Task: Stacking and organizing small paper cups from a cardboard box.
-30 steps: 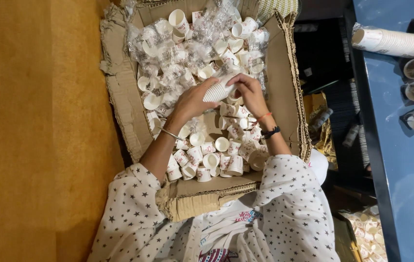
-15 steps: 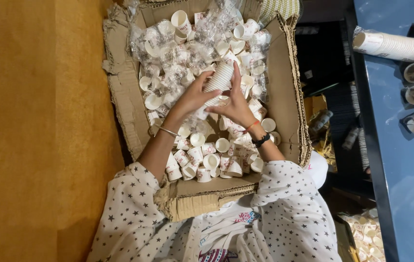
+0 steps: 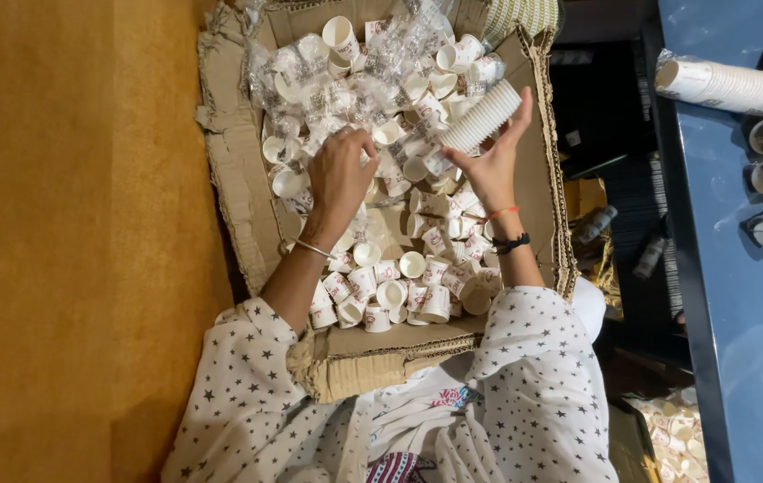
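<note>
The right hand (image 3: 489,165) holds up a stack of small white paper cups (image 3: 481,118), pushed one inside the other so they make a ribbed tube. The thumb and fingers wrap around its lower end, and the stack tilts up over the right side of a torn cardboard box (image 3: 231,192). The left hand (image 3: 338,174) reaches down into the loose paper cups (image 3: 399,286) that fill the box. Its fingers are curled in among them, but the back of the hand hides the tips, so it is hard to tell if they pinch a cup or only touch the pile. Crinkly clear plastic wrap (image 3: 381,63) lies over the cups at the far end and makes them hard to see. The top of the box is cut off by the edge of the view. White sleeves with dark stars (image 3: 533,385) cover both arms and hide the near edge of the box. To the right, wrapped cup stacks (image 3: 726,85) lie on a blue table (image 3: 739,340); some run out of the view. The dark gap between box and table is too dim to make out.
</note>
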